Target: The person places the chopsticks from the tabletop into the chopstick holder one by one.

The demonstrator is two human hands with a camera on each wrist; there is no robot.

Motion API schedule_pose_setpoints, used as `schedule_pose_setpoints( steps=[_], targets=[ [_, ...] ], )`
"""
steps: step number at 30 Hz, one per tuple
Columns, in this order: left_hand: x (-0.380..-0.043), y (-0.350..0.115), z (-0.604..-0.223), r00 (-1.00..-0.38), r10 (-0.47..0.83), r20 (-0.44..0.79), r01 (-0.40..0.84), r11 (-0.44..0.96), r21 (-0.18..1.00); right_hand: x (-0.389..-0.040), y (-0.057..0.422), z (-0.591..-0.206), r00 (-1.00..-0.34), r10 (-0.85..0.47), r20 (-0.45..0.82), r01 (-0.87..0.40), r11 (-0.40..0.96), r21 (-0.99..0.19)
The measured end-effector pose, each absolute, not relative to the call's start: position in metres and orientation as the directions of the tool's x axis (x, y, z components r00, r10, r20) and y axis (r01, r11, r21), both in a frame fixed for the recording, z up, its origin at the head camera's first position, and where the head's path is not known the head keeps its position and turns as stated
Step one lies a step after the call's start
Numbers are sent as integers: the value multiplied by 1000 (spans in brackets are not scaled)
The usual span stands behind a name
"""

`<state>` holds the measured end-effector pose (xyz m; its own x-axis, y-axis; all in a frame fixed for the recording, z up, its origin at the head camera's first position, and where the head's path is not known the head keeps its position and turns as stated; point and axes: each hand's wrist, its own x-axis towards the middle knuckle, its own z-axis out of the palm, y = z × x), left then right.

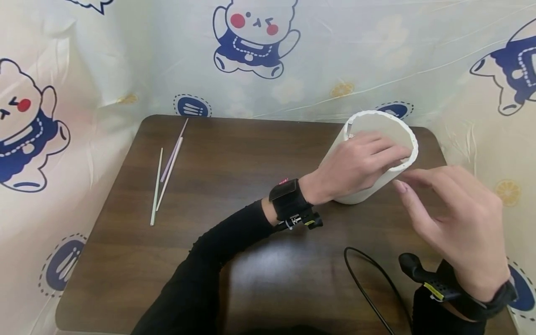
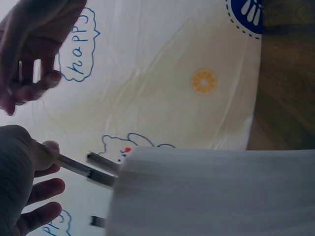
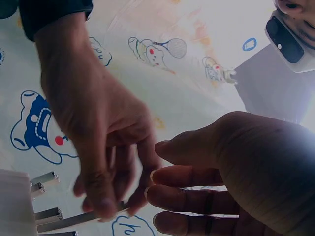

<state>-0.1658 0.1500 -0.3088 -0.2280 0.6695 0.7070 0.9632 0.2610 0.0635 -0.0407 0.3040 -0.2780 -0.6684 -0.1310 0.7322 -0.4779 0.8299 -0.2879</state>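
Note:
A tall white cylinder (image 1: 353,196) stands open at the top on the table's right side. My left hand (image 1: 362,158) reaches over its mouth. In the left wrist view, its thumb and fingers pinch a slim chopstick (image 2: 76,165) whose other end runs into the cylinder. Several more chopstick ends (image 3: 49,216) stick out of the cylinder in the right wrist view. My right hand (image 1: 465,218) is beside the near rim, thumb and forefinger extended, with nothing seen in its grasp. Three chopsticks (image 1: 157,186), white, purple and pale green, lie at the table's left.
The brown wooden table (image 1: 251,158) is backed by a printed cloth (image 1: 318,56) with cartoon bears. A black cable (image 1: 368,298) loops near the front edge. Both wrists wear black straps with small cameras.

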Motion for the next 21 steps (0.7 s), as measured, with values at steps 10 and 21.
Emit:
schedule_pose_setpoints(
  steps=[10, 21],
  targets=[
    [-172, 155, -329, -320, 706, 632, 946, 272, 175, -39, 301, -280, -646, -124, 753, -510, 805, -305],
    [-152, 109, -329, -237, 602, 762, 958, 273, 83, -36, 299, -280, -640, -109, 761, -530, 780, -334]
  ],
)
